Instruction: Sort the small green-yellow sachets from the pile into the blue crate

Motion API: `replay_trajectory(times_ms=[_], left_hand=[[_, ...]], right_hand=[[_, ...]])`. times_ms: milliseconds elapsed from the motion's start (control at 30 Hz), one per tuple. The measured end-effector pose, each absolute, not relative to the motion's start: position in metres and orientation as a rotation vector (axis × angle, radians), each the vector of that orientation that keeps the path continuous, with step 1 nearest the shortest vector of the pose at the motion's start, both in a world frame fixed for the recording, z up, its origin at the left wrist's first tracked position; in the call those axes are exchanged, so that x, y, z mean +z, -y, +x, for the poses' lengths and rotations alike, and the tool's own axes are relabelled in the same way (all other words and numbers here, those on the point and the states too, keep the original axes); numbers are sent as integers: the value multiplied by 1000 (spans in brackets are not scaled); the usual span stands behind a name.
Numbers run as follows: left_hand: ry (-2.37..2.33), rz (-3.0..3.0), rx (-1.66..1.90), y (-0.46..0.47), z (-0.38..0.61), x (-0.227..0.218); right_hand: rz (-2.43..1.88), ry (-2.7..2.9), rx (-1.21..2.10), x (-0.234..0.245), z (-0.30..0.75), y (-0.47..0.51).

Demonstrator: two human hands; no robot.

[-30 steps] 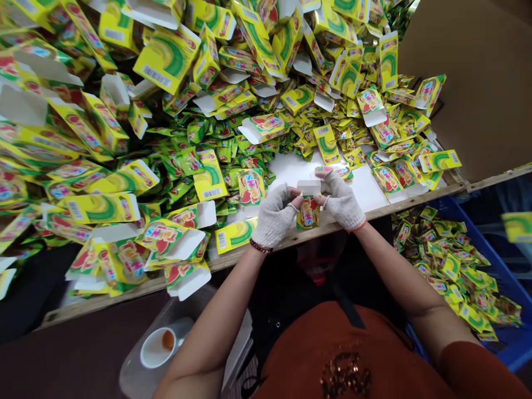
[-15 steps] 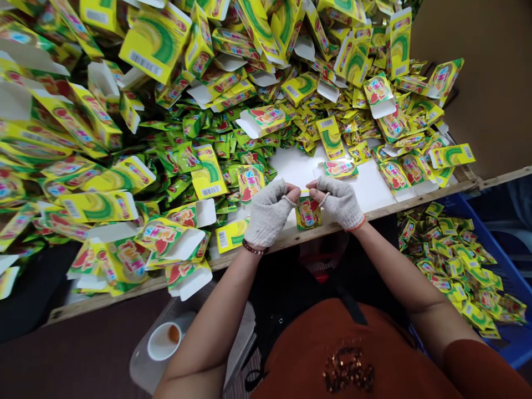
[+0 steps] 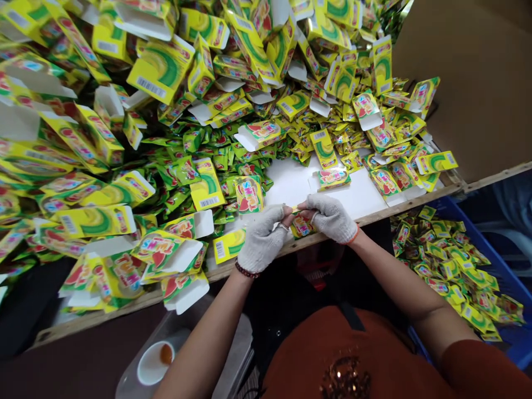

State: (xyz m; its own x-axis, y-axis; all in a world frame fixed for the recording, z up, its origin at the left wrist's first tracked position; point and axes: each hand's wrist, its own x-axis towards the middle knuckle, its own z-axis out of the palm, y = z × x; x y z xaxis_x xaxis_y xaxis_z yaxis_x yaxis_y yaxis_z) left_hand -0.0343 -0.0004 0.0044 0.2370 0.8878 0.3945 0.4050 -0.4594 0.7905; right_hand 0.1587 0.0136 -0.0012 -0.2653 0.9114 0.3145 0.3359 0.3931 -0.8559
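Between my two gloved hands, at the near edge of the table, is a small yellow and green candy box (image 3: 301, 226) with red print. My left hand (image 3: 266, 233) pinches its upper left end between thumb and fingers. On the other end, the fingers of my right hand (image 3: 330, 217) are closed in the same way. Both hands wear white knit gloves with bare fingertips, which partly hide the box. Left of my left hand lie a yellow box (image 3: 229, 245) and an upright-printed fruit box (image 3: 248, 195). Another box (image 3: 333, 177) lies beyond my right hand.
A large heap of candy boxes (image 3: 162, 69), many with open flaps, covers the table's back and left. Green sachets (image 3: 177, 172) and yellow sachets (image 3: 297, 130) lie among them. Below right stands a blue crate (image 3: 505, 310) of filled boxes. A white cup (image 3: 152, 363) is at lower left.
Both hands, still on the box, have shifted slightly left and down in view. The box's top now tilts, and less of its front shows. The camera view has shifted a little.
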Motion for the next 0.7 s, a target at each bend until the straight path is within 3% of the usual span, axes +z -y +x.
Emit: replay_trajectory(times_ms=[167,300,433,700], left_hand=[[-1169,1630,1129,-15,-18,16],[-1251,1718,1096,-35,5,14],[-1280,2036,974,-61,40,12],[-1719,2269,698,-138,55,4]], right_hand=[[-1117,1222,1126,5,192,-7],[-1042,1034,1221,25,241,-2],[-1191,1203,1046,27,266,-38],[-1858,1450,385,-6,279,-125]])
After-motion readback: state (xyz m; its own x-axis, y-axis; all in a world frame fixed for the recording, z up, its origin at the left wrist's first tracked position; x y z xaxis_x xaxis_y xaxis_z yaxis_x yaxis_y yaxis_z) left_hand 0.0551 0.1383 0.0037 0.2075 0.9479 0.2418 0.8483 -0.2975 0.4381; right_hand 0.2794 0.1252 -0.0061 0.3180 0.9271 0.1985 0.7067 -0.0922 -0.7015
